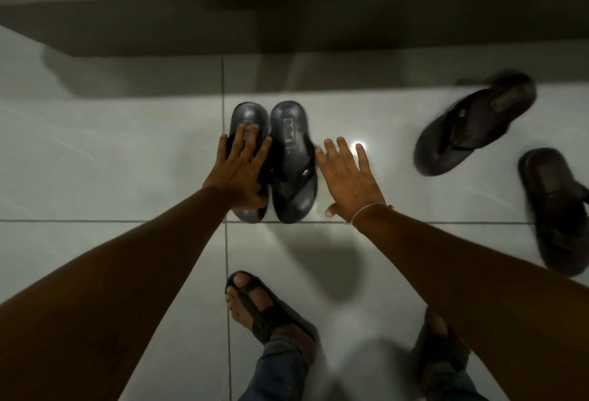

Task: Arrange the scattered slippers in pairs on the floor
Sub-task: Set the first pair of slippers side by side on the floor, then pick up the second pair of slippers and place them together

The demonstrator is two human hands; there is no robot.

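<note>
Two dark blue slippers stand side by side on the white tiled floor, heels pointing away from me. My left hand [240, 171] lies flat with spread fingers over the left blue slipper [248, 117], hiding most of its strap. The right blue slipper [291, 158] is uncovered. My right hand [349, 177] hovers open just to its right, fingers apart, holding nothing. Two dark brown slippers lie apart at the right: one brown slipper [475, 123] is angled diagonally, the other brown slipper [556, 209] sits near the frame's right edge.
A brown ledge or furniture base [287, 18] runs across the back, casting shadow on the floor. My own feet in dark sandals [264, 308] stand at the bottom centre and right. Bare tiles [95, 161] spread to the left.
</note>
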